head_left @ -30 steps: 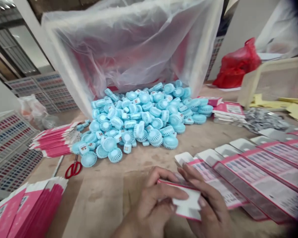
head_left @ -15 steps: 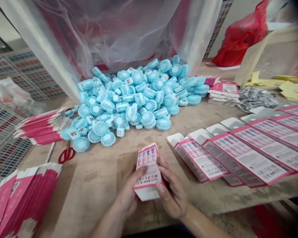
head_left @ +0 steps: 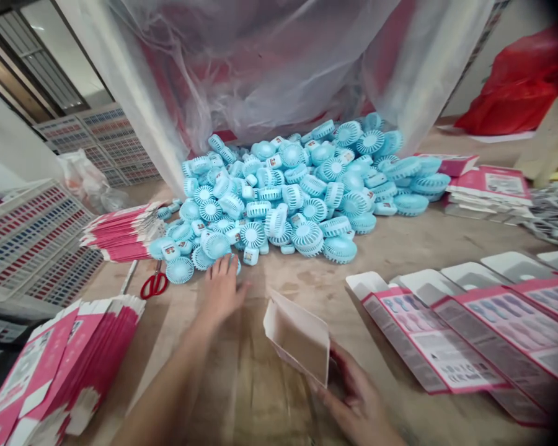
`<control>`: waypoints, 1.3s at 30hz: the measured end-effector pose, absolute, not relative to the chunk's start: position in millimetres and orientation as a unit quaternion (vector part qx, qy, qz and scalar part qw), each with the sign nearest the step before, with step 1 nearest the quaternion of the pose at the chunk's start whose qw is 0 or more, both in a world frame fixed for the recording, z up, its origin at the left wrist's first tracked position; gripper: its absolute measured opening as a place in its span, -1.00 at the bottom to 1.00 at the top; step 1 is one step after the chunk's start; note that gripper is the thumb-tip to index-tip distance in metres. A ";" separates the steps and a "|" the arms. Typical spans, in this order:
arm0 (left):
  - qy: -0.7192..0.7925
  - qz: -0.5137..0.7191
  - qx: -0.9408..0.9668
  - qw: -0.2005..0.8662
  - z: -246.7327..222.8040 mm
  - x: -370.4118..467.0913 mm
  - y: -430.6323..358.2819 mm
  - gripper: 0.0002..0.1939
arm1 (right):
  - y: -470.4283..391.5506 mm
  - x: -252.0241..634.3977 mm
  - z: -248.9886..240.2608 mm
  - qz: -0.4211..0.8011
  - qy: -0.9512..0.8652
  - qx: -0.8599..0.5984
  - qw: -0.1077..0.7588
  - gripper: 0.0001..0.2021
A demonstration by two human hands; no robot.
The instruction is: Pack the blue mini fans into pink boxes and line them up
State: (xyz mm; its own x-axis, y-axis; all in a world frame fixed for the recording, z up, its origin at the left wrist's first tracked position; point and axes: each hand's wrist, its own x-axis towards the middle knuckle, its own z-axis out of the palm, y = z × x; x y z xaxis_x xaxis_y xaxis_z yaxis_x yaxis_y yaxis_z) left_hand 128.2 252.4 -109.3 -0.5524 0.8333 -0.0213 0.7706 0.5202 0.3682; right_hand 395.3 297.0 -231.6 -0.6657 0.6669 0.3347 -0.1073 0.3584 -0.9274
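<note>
My right hand grips a small cardboard box by its lower right side. The box is tilted, and its open end faces me and shows the plain inside. My left hand reaches forward to the front edge of a heap of light blue mini fans. Its fingers are stretched out over a fan, mostly hidden beneath them; whether they touch it I cannot tell.
Opened pink and white boxes lie in an overlapping row on the right. Flat box stacks and red-handled scissors sit on the left. Plastic sheeting hangs behind the fans. A red bag stands at the back right.
My left hand has let go of the box and moved forward and left to the fans. The box has turned in my right hand so its open end shows. The view has shifted left.
</note>
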 end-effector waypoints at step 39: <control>0.674 0.416 0.511 0.334 -72.8 174.5 258.3 -0.48 | 317.7 401.2 -175.1 0.517 -0.819 -0.158 0.194 -0.53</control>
State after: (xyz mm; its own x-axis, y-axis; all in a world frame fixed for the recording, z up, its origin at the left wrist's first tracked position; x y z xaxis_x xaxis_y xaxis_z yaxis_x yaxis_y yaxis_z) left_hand 174.5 258.3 -72.8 -0.2554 0.9665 -0.0240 0.4109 0.1309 0.9022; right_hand 401.2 317.7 -175.1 -0.8749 0.4592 0.1537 0.0587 0.4157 -0.9076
